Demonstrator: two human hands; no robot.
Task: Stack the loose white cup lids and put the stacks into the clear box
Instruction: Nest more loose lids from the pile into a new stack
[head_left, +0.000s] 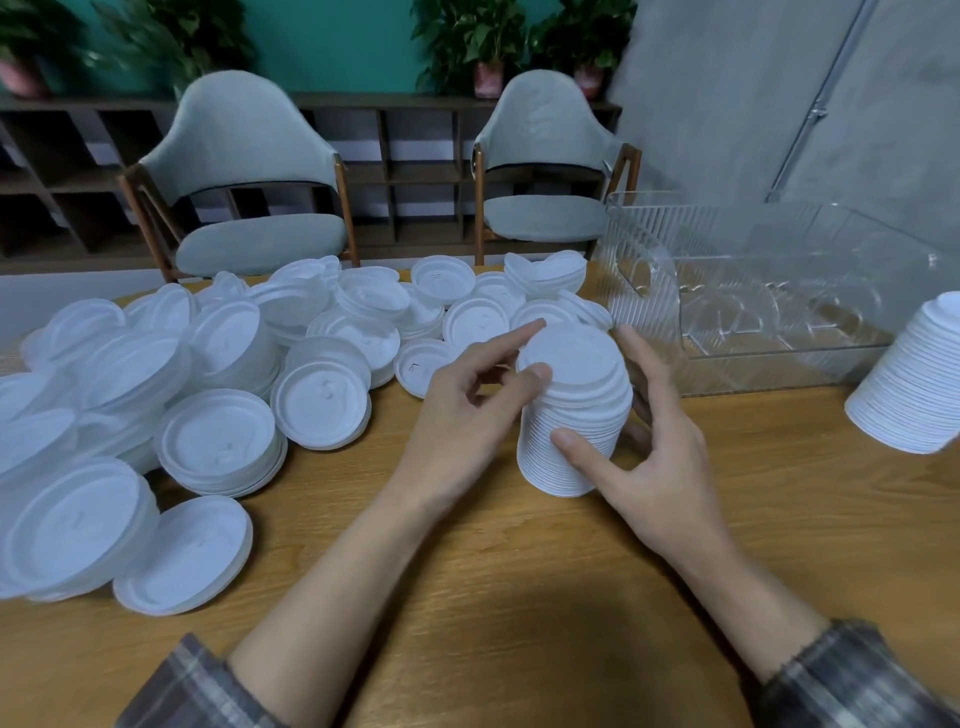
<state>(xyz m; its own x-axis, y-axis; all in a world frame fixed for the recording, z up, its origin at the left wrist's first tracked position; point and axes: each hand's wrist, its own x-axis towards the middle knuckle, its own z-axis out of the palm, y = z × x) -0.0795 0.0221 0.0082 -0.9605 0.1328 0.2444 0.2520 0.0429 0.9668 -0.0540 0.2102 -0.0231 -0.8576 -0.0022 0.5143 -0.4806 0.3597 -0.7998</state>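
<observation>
Alignment is the job now: the lid stack (571, 415) stands on the worktop (493, 571), leaning slightly, just in front of the clear box (779, 364). The left hand (467, 405) pinches its top rim between thumb and forefinger, the other fingers curled. The right hand (665, 457) wraps the lower side, thumb in front, fingers behind. Squaring the rims before lifting seems wise. Loose lids (218, 436) crowd the left, a second stack (914, 384) stands to the right beside the box, and bare wood lies nearer.

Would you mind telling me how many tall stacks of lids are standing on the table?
2: the centre stack between the left hand and right hand, and the right stack at the frame's edge, partly cut off; more may lie beyond.
</observation>
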